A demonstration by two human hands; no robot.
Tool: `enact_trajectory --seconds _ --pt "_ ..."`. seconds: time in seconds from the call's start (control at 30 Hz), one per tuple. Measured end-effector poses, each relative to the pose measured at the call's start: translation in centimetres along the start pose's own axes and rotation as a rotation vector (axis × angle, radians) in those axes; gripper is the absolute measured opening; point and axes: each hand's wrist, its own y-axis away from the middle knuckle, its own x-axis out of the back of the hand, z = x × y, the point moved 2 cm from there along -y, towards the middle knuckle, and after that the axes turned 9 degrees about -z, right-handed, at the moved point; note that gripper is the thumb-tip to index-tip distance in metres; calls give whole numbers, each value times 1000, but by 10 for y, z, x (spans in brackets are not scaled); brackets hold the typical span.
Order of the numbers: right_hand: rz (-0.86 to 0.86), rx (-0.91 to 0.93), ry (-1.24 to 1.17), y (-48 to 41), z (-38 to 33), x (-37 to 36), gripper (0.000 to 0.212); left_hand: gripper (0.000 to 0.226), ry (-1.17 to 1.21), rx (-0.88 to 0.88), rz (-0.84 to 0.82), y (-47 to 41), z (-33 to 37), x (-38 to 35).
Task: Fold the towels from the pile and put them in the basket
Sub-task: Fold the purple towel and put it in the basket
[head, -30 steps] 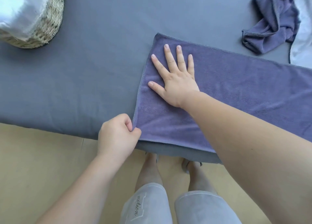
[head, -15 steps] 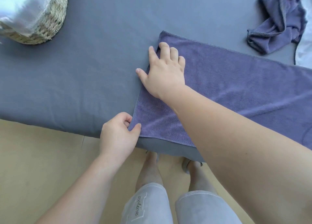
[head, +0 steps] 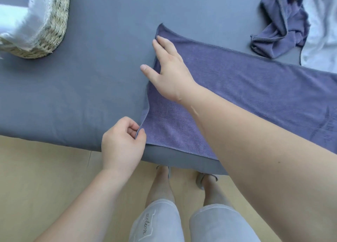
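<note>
The towel (head: 237, 88) lies flat on the bed (head: 82, 77), by its near edge. The left hand (head: 122, 143) pinches the near corner; the right hand (head: 169, 74) has its fingers together by the far corner (gripping or not, I can't tell). Best lift both corners level, then fold across.
</note>
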Motion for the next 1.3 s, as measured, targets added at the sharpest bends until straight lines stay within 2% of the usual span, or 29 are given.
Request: enact_trajectory --seconds 0.1,0.23,0.57,0.77,0.83,0.93,1.0,1.07,1.3 --pt "39 23 -169 13 4 16 69 21 40 -108 -72 11 21 -7" --pt "108 44 -340 39 16 44 62 21 -67 -297 -169 29 54 -32" --pt "281 -64 -453 119 102 113 53 18 -236 -529 -360 71 117 -135" --pt "459 -116 -414 158 162 140 39 10 -297 -546 -478 89 141 -187" --pt "408 -202 -425 162 182 141 42 8 -352 -509 -518 89 142 -201" --pt "207 -317 -447 166 204 135 55 7 -455 -439 -589 84 141 -216" --pt "132 -305 -461 168 209 132 59 8 -485 -413 -601 82 143 -220" --pt "125 -274 -497 169 209 135 59 10 -493 -391 -604 83 149 -218" --pt "281 -175 -576 179 204 161 58 14 -388 -480 -581 100 173 -198"
